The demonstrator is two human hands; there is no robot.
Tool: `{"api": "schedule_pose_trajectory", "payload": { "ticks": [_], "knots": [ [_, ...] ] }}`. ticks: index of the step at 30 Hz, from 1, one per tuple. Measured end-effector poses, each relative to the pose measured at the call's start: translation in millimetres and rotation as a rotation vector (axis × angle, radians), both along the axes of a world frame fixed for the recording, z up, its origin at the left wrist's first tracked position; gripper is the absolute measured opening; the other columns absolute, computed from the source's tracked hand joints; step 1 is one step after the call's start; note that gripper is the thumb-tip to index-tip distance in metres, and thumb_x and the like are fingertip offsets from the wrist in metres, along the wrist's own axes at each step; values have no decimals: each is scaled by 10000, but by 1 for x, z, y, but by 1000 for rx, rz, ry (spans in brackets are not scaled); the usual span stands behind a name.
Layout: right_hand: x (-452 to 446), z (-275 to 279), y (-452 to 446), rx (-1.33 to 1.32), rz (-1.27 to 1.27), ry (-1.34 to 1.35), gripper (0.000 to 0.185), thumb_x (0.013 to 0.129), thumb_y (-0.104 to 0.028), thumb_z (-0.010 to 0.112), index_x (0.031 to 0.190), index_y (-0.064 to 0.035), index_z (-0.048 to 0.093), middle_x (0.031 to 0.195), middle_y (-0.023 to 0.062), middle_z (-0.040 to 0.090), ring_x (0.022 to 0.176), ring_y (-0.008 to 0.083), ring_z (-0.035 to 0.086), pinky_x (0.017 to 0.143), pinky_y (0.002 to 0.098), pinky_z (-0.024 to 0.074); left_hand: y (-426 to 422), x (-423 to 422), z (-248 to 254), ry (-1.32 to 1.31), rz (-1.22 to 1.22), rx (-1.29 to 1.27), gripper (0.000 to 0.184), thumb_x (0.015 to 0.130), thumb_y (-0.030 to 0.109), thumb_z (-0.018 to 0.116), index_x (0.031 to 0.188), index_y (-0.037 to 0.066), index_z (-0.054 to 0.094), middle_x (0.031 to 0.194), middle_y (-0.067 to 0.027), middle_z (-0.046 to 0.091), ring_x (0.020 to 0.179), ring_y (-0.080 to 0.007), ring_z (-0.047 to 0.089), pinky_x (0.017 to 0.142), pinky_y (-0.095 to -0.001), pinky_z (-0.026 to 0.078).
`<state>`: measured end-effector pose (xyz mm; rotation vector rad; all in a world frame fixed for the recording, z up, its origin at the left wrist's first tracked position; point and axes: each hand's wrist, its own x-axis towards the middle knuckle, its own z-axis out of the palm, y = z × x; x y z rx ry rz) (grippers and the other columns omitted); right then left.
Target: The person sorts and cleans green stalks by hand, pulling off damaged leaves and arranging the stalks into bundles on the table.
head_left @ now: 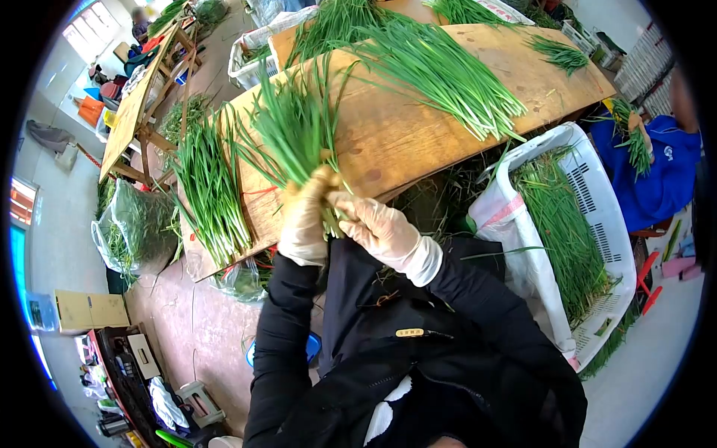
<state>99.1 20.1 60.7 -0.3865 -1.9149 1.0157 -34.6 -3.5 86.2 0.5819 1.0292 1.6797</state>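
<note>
My left hand [305, 224], in a pale glove, is wrapped round a bunch of garlic chives [297, 123]. The green leaves fan out above the fist, slightly blurred, over the table's near edge. My right hand [388, 233], gloved too, has its fingers closed at the white stem ends below the left fist. Its fingertips partly hide those stems. On the wooden table [381, 142], a loose bundle of chives [213, 187] lies to the left. Farther right, a larger spread of chives [448, 78] rests with stem ends pointing towards me.
At my right stands a white plastic crate [597, 201] with a pale liner, full of chives. Beyond it, a person in a blue garment [657, 172] holds greens. A clear bag [134, 224] of greens sits on the left floor. Another long table [134, 123] stands at far left.
</note>
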Motion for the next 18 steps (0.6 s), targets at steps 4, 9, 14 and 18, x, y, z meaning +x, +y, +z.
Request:
{"api": "schedule_pose_trajectory", "payload": {
  "ticks": [4,9,14,18],
  "knots": [
    [4,-27,24,-29,-108,-214,245,852,-159,487,1058,-29,509,916,132,585,825,275,587,704,317,476,-4,-59,-10,275,52,-24,223,800,94,567,1005,7,547,766,-21,598,670,-113,576,613,-208,454],
    [-27,-55,72,6,-294,-634,397,839,-238,475,1158,-6,435,1052,175,554,964,311,530,827,358,427,-10,-74,-69,325,209,-208,130,783,43,548,911,35,574,763,2,556,631,-101,503,571,-212,411],
    [-56,-53,58,-176,-33,-611,380,780,-188,553,1098,6,478,983,199,574,908,309,560,777,348,435,-10,-35,-76,79,205,-49,263,806,31,543,1064,-1,505,904,-69,588,739,-154,576,637,-256,484],
    [-57,-56,33,-138,-99,-441,308,780,-124,538,1052,13,493,936,211,564,896,348,537,771,367,428,-8,-22,-60,50,207,-108,239,789,64,598,1008,-22,554,889,-83,614,788,-148,585,687,-246,483]
  ]
}}
